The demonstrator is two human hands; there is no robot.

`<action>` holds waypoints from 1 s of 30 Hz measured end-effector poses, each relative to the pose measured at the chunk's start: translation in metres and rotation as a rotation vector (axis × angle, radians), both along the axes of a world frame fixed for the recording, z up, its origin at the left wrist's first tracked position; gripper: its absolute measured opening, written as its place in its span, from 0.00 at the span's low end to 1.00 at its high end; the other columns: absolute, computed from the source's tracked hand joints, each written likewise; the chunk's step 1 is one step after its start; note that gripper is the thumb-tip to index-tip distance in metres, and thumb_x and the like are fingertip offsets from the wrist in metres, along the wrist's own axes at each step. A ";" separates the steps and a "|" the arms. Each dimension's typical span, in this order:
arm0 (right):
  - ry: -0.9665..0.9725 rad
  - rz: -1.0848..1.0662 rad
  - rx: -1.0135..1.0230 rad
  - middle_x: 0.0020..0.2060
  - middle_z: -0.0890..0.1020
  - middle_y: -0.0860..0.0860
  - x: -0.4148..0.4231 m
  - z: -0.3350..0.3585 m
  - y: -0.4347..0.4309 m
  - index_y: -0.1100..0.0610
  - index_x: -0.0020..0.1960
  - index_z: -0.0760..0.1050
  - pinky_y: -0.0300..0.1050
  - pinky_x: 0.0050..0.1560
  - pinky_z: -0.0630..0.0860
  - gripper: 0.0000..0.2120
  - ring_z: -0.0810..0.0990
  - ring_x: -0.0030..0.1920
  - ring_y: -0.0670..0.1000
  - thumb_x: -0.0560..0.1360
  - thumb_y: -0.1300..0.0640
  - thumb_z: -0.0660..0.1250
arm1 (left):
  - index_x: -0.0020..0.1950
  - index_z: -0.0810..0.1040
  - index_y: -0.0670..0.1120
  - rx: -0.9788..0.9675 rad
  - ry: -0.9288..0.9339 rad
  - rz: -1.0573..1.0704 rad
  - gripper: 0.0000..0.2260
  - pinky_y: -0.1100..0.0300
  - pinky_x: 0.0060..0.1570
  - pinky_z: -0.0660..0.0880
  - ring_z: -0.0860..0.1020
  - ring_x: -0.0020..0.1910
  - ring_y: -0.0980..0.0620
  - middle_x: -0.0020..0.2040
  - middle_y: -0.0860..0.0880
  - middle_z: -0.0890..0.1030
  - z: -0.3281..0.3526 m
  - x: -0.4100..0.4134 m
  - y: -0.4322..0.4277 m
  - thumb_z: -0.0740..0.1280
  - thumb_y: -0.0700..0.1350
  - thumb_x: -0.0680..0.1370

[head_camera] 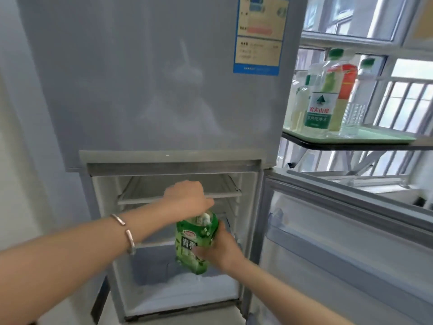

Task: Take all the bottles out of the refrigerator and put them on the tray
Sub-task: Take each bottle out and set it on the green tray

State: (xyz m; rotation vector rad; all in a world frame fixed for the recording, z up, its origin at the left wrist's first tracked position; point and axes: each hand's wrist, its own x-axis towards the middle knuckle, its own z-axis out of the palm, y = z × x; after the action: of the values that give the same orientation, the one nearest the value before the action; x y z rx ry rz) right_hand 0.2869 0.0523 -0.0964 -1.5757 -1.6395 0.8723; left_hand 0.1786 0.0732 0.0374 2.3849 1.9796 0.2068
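Note:
A green-labelled bottle (195, 240) hangs in front of the open lower compartment of the grey refrigerator (150, 90). My left hand (187, 198) grips the bottle's top from above, hiding the cap. My right hand (220, 247) holds the bottle's right side and lower body. A pale green tray (384, 136) rests on a dark shelf to the right of the fridge, at upper right. Several bottles stand on the tray's left part, among them a clear water bottle (319, 109) with a green and white label.
The lower fridge door (351, 242) is swung open to the right, its door shelves bare. A glass shelf (180, 188) crosses the compartment behind my left hand. A barred window is behind the tray. A pale wall runs along the left.

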 end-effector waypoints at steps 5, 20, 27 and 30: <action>0.123 -0.037 0.158 0.56 0.80 0.44 0.045 0.055 -0.054 0.47 0.62 0.65 0.52 0.58 0.79 0.35 0.80 0.57 0.47 0.61 0.39 0.75 | 0.32 0.74 0.42 -0.152 0.001 -0.125 0.21 0.61 0.31 0.74 0.74 0.27 0.48 0.28 0.46 0.78 0.088 0.049 -0.032 0.61 0.57 0.77; 0.226 -0.379 0.692 0.53 0.81 0.52 0.238 0.251 -0.056 0.52 0.67 0.60 0.60 0.54 0.79 0.23 0.83 0.51 0.55 0.77 0.46 0.63 | 0.63 0.74 0.39 -0.006 -0.646 -0.573 0.25 0.49 0.48 0.83 0.84 0.46 0.45 0.52 0.42 0.83 0.173 0.189 -0.021 0.63 0.58 0.78; 0.229 -0.466 0.657 0.55 0.78 0.51 0.314 0.280 0.017 0.58 0.68 0.65 0.41 0.49 0.72 0.16 0.77 0.51 0.45 0.82 0.61 0.54 | 0.58 0.74 0.41 0.161 -0.874 -0.614 0.14 0.62 0.44 0.77 0.79 0.47 0.50 0.49 0.49 0.78 0.148 0.310 0.049 0.70 0.45 0.75; 0.210 -0.481 0.541 0.55 0.77 0.51 0.332 0.280 0.043 0.58 0.66 0.67 0.41 0.49 0.67 0.15 0.75 0.51 0.46 0.80 0.61 0.53 | 0.56 0.74 0.44 0.143 -0.849 -0.586 0.15 0.55 0.47 0.81 0.80 0.46 0.48 0.49 0.47 0.80 0.135 0.337 0.077 0.72 0.46 0.73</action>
State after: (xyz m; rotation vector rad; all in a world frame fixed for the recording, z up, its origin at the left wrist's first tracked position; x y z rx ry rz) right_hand 0.6192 0.0952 0.1839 -1.3471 -1.1432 0.2909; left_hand 0.5158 0.1507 0.1725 2.2397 0.8930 1.1159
